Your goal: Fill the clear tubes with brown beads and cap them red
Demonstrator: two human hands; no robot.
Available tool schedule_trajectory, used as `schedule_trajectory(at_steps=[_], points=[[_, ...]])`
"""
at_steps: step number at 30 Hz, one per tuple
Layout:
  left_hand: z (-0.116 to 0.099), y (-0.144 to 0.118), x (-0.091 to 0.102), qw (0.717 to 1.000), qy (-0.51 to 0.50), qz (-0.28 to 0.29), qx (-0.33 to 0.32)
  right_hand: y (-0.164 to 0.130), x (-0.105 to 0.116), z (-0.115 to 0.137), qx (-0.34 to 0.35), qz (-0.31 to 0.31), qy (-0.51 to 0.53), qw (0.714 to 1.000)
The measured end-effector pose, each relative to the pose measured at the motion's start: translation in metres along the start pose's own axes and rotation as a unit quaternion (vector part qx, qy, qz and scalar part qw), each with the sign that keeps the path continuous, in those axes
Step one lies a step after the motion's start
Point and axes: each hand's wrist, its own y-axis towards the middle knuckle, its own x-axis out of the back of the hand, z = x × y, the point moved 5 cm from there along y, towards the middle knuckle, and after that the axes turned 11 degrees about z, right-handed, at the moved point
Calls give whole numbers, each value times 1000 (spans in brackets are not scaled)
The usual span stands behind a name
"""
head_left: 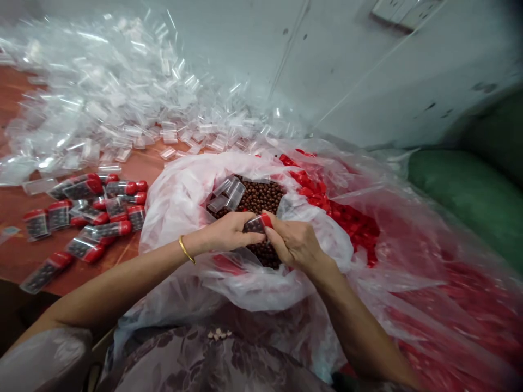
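Head view; clock bearings taken from the bag's mouth, twelve at top. One clear container (254, 224), dark beads showing inside, held over the middle of the mouth. Long axis nearly nine to three; red cap (266, 220) points to three, tipped slightly towards twelve.

Left hand (231, 231): pinched closed on the container body. Right hand (296, 242): curled, thumb and forefinger closed at the capped end.

Counts:
- White plastic bag (175, 190): one, around a mass of brown beads (265, 196), beyond counting.
- Loose clear tubes (236, 195) on the beads, at ten to eleven: about three.
- Filled, red-capped containers (108, 230) on the table (12, 201), at nine: over a dozen, overlapping; exact number unclear.
- Heap of clear pieces (102, 92), ten to eleven: uncountable.
- Red pieces (355, 223) under film, two to three: uncountable.
- Bracelet (187, 250), left wrist: one.
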Motion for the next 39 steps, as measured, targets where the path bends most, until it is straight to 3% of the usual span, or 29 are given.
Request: schedule_trajectory(at_steps=[3,5,10,13,15,18,21,23,25,31,33,37,39], points=[[-1,-1,-3,999,26,24,7,-6,5,8,39,-18,-74,996],[0,0,-3,1000,20,19,12,-7,6,11,36,-23,-65,997],[0,0,-2,1000,-14,-14,-10,-1,7,6,-38,1,55,998],[-1,0,-4,1000,-23,2,5,5,9,-6,-82,-3,163,983],[-1,0,-6,999,-34,26,20,10,9,-17,-134,-56,260,955],[-1,0,-7,998,-21,50,26,21,-6,-28,-230,-121,442,858],[-2,1,-7,997,57,52,1,38,-27,-22,-233,-74,592,768],[-4,2,-7,992,114,47,-13,45,-34,-13,-203,-23,631,748],[-4,2,-8,985,164,45,-13,46,-36,-8,-182,25,624,759],[-3,3,-9,961,275,13,14,49,-26,-7,-141,46,483,863],[-2,5,-9,951,308,-7,29,52,-28,-6,-141,46,477,866],[-12,1,-9,946,320,-50,0,52,-31,-19,-171,11,527,832],[-21,-18,-1,950,295,-99,-17,41,-21,-45,-204,-38,456,865]])
